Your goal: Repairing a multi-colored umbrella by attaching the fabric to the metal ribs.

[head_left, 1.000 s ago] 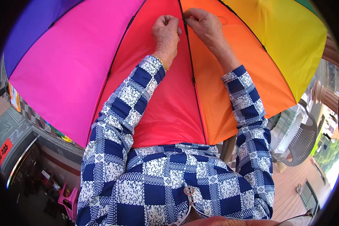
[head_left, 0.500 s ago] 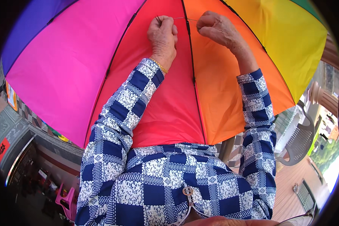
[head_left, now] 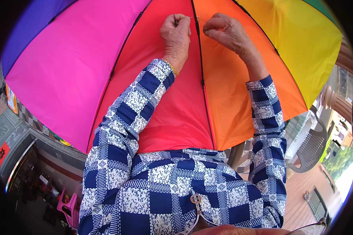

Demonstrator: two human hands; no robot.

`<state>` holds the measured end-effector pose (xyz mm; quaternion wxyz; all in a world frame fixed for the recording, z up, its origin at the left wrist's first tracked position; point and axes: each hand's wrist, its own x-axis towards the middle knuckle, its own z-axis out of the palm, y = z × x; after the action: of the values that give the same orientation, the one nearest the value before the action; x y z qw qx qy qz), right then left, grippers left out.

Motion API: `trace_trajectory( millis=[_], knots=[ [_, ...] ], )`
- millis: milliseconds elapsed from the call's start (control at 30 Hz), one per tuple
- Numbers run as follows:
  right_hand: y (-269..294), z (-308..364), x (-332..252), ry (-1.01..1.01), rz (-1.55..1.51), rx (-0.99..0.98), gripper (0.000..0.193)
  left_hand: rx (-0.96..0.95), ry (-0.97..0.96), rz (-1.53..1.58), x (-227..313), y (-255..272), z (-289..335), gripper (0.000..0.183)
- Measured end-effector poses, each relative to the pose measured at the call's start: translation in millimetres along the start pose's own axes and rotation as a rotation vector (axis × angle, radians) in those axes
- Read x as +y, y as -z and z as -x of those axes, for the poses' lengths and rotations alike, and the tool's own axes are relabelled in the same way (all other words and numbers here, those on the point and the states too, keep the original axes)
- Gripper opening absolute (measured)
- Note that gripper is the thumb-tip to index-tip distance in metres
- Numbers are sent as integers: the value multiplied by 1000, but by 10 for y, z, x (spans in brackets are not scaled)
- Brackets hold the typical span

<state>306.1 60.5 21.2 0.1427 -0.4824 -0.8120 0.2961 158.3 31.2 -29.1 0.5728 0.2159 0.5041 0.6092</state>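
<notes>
Background: grey chair (head_left: 313,145) | umbrella rib (head_left: 202,83): top to bottom | thread (head_left: 200,18): crosswise

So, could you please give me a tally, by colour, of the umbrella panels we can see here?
Purple panel: 1
Pink panel: 1
Red panel: 1
Orange panel: 1
Yellow panel: 1
Green panel, only a corner showing: 1
Total in view: 6

the umbrella (head_left: 180,109) looks smooth, softly glossy cloth; the shirt (head_left: 176,188), matt cloth; the bracelet (head_left: 171,67), shiny metal; the chair (head_left: 313,145), plastic.
</notes>
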Motion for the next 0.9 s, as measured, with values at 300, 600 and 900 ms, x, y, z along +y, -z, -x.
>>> trace_trajectory(
  millis=[300,600,900],
  knots=[
    [202,-138,-255,448,598,313,5,1,52,-73,92,-66,-17,10],
    [21,-79,-145,-244,95,-118,12,-45,71,-73,94,-5,-35,7],
    [-113,-247,-94,256,353,405,6,-23,89,-132,126,-128,-4,9]
  ],
)
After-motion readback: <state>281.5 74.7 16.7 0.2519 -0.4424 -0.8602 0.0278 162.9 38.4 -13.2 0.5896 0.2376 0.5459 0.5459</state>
